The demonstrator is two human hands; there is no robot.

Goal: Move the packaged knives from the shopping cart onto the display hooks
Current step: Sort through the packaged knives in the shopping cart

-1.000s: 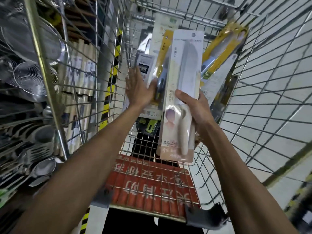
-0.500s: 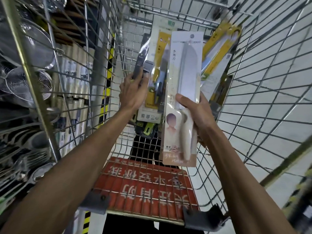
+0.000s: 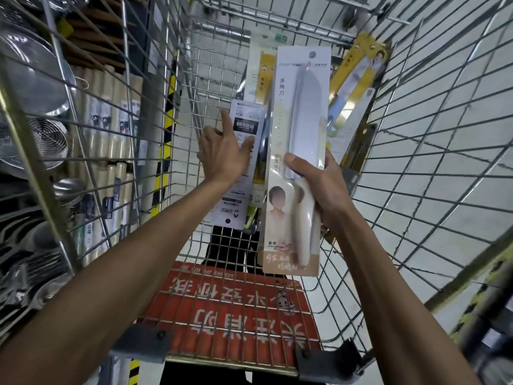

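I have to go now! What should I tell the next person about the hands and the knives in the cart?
Right hand grips the white packaged knife, held upright over the shopping cart.
Left hand is open, fingers spread against the package with the dark label, which stands inside the cart.
Yellow packaged knives lean in the cart's far right corner.
Done: one knife is picked up; no hung knife is in view.
Left: hang the white one on a display hook, then move the rest.

One left hand (image 3: pixel 225 159), one right hand (image 3: pixel 326 187), one shopping cart (image 3: pixel 236 323), at least four packaged knives (image 3: pixel 301 129).
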